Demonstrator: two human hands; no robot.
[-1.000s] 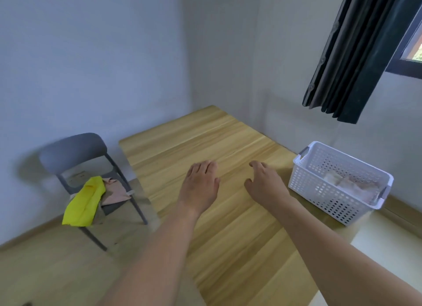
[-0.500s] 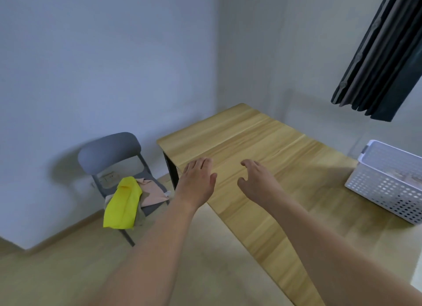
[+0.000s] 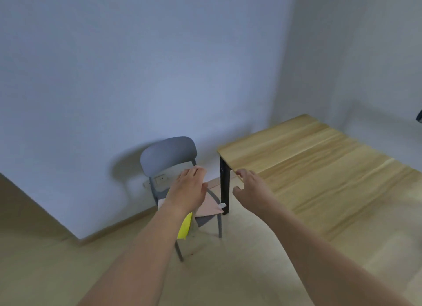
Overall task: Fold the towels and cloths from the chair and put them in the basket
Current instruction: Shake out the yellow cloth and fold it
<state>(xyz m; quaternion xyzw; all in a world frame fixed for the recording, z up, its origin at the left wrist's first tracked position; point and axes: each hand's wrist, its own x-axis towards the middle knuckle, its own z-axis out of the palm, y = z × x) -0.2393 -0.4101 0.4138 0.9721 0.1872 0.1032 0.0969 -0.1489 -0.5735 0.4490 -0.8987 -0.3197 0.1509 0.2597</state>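
Pink cloth and yellow cloth lie on the grey chair, centre of frame; yellow one droops off the seat's front edge. Left hand hangs over the seat, fingers straight and together, holding nothing; the pink cloth shows just right of and below it, contact unclear. Right hand sits right of centre, fingers loosely spread, empty, in front of the wooden table corner.
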